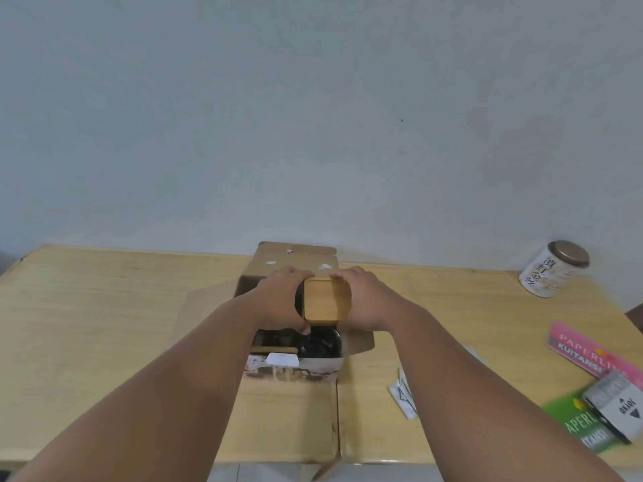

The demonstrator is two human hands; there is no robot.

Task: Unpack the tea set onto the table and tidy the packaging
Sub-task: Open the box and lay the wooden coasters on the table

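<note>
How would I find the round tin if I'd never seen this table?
Look at the wooden table against the pale wall and go to its far right corner. The tin sits there alone, beyond the pink booklet. Unlike that flat booklet, it is round and white, with dark writing and a brown lid.

Table [104, 325]: pale wood w/ visible grain, smooth, slight sheen. Box [295, 262]: brown cardboard, matt. Square piece [325, 300] above it: light wood, smooth. Cup [318, 344] inside: dark, glossy. Far-right tin [551, 269]: white printed body, dull metallic-looking lid. Near-right booklets [584, 346]: paper covers.
</note>
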